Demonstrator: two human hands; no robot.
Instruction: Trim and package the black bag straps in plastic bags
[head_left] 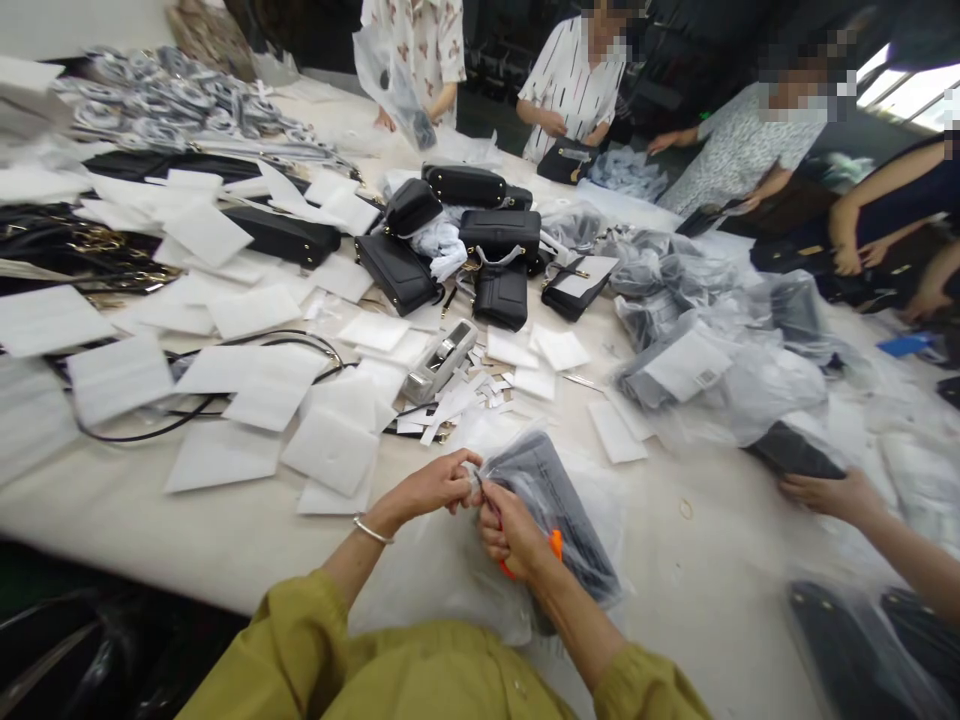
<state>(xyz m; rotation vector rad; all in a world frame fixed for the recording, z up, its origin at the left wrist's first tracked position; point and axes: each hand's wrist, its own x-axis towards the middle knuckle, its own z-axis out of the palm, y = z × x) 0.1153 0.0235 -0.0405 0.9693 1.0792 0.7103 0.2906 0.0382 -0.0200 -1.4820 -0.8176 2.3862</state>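
Note:
A black bag in a clear plastic bag (559,490) lies tilted on the table in front of me. My left hand (446,482), with a bangle on its wrist, pinches a bunched edge of the clear plastic at the bag's upper left. Right beside it, my right hand (514,530) is wrapped around scissors (556,545) whose orange-red handles stick out from the fist. The blades are mostly hidden between my hands. Loose plastic spreads under both forearms.
White foam sheets (334,445) cover the left, with black straps among them. A grey tape dispenser (441,362) and black handbags (500,235) stand beyond my hands. Plastic-wrapped bags (682,360) pile up at right, where a co-worker's hand (832,497) holds a black item. Other people work across the table.

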